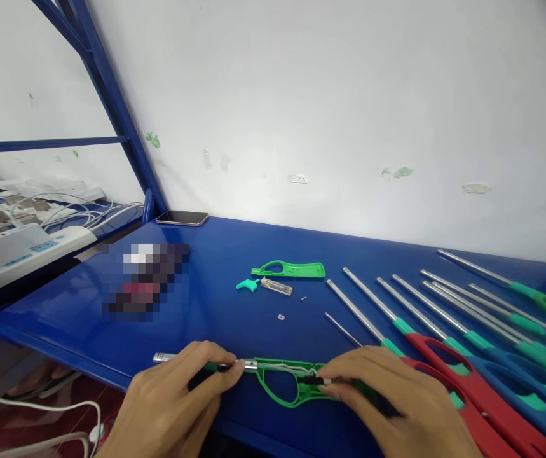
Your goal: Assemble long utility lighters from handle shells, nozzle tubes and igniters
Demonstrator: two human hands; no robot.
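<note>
Near the table's front edge lies an opened green lighter handle half (277,397), its inside facing up. My left hand (177,397) pinches the metal lighter tube (250,364) where it meets the handle; the tube's tip pokes out left of the fingers. A thin white wire (286,367) runs along the handle's upper edge. My right hand (387,397) pinches a small black part (311,380) at the handle's right side, and covers that end. Beyond them lie another green handle half (301,270), a teal trigger (248,285) and a clear fuel tank (276,287).
Several long-necked lighters (444,353) with red, blue and green handles cover the right side. A thin metal rod (343,329) and a tiny metal piece (281,317) lie mid-table. A phone (183,218) rests by the wall; a power strip (34,254) is at left.
</note>
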